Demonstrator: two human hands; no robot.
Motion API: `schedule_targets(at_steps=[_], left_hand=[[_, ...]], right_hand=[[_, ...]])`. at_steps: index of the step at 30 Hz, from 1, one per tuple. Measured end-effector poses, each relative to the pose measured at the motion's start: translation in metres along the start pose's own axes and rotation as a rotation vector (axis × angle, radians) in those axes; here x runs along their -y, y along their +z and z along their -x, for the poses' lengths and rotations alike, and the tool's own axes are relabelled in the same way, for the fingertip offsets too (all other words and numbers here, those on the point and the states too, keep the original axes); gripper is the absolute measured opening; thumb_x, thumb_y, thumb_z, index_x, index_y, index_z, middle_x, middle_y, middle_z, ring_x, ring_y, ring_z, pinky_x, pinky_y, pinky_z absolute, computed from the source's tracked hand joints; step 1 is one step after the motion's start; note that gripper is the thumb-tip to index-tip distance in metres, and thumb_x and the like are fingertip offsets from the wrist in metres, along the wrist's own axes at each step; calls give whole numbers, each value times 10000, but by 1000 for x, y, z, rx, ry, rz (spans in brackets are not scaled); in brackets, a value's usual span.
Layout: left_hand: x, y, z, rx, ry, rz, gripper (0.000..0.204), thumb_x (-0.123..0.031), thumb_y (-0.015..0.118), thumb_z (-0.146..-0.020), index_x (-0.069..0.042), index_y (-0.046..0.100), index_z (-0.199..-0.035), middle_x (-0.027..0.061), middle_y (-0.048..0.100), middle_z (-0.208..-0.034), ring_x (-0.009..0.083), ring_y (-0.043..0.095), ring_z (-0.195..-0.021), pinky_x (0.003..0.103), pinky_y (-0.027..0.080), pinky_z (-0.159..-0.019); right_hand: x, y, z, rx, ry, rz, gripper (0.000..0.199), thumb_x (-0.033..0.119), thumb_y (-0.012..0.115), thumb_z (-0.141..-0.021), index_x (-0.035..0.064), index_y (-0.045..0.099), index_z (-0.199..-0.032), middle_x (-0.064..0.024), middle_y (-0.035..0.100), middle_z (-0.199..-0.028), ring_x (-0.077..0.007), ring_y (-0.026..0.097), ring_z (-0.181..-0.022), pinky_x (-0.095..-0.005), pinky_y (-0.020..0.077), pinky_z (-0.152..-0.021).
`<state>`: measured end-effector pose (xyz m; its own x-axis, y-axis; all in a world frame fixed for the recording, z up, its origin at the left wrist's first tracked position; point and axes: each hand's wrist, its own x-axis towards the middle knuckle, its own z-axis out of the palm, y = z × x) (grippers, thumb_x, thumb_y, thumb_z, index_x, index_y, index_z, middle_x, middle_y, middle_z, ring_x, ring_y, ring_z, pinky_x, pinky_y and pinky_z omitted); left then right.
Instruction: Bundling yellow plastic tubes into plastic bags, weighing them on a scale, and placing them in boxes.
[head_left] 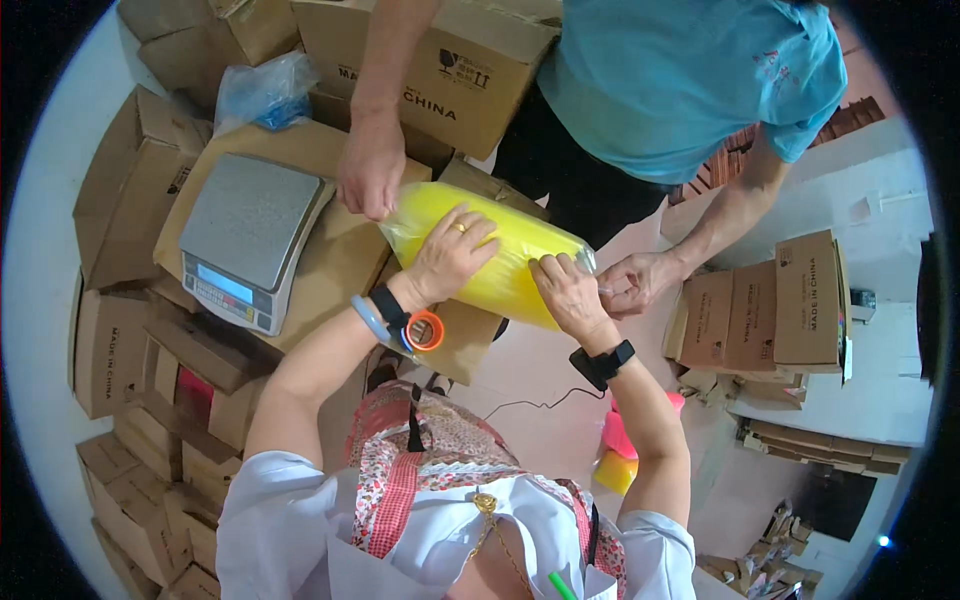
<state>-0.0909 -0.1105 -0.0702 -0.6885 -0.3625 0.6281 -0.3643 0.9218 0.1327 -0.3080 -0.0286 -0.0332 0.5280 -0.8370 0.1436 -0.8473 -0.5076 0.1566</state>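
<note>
A clear plastic bag with bright yellow contents (507, 240) is stretched out in front of me, tilted down to the right. My left hand (455, 255) lies on its near left part, fingers bent and pressing into the yellow surface. Toward the right end, my right hand (568, 295) grips the bag with curled fingers; its thumb is hidden. A co-worker in a blue shirt (690, 90) stands opposite. The co-worker's one hand (372, 170) pinches the bag's left corner, and the other hand (640, 282) is at its right end.
On a carton at left stands a digital scale (250, 225), with a clear plastic bag (265, 92) behind it. An orange ring (427, 330) lies below my left wrist. Cartons (140, 190) pile up at left; more cartons (765, 310) stand at right. Pink and yellow bundles (620, 430) lie on the floor.
</note>
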Motion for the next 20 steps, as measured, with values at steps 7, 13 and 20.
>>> schedule_targets(at_steps=[7,13,20], left_hand=[[3,-2,6,86,-31,158,234,-122,582,-757,-51,607,-979,112,560,-933,281,538,-917,363,462,-806],[12,-3,10,152,-80,275,304,-150,646,-737,-37,599,-1015,117,551,-991,283,533,-927,370,467,-789],[20,3,-2,150,-7,247,373,-172,677,-725,-54,581,-1065,126,540,-1028,299,529,-949,374,462,-825]], right_hand=[[7,9,6,-58,96,-64,296,97,522,-722,52,578,-1008,-51,494,-874,-198,512,-846,-301,460,-683],[44,-11,15,-264,180,-156,330,73,562,-678,67,602,-1006,-59,542,-939,-209,535,-886,-315,476,-680],[173,93,18,44,279,-643,513,208,673,-725,76,500,-1190,-138,528,-1111,-286,537,-1009,-328,481,-810]])
